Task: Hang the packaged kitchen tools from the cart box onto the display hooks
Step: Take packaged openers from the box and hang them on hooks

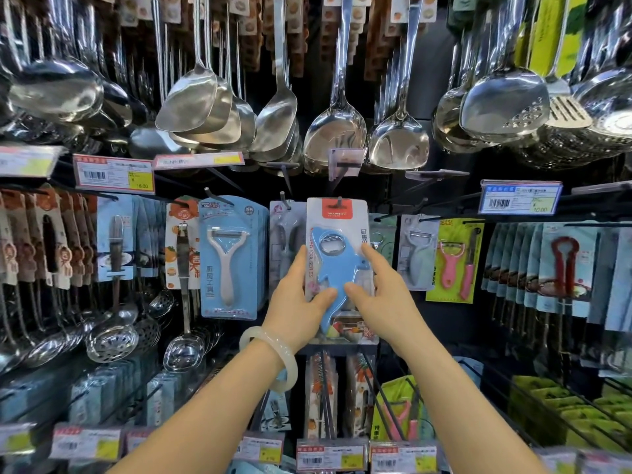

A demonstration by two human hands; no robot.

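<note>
Holding item: blister pack with blue dolphin-shaped opener (337, 268), long axis vertical, upright, raised dead ahead between both hands.
Left hand (299, 302): pinches the pack's lower left edge, thumb on the front face; pale bangle (273, 357) at the wrist.
Right hand (379, 295): pinches the lower right edge likewise; both hands equally near.
Pack top: red header with its hang hole at the tip of a display hook (339, 201); judged about to slide on, or barely started.
Beyond: white peeler pack (229, 258) on the hook just left; steel spatulas (337, 131) above.
Containers: cart box not in view.
</note>
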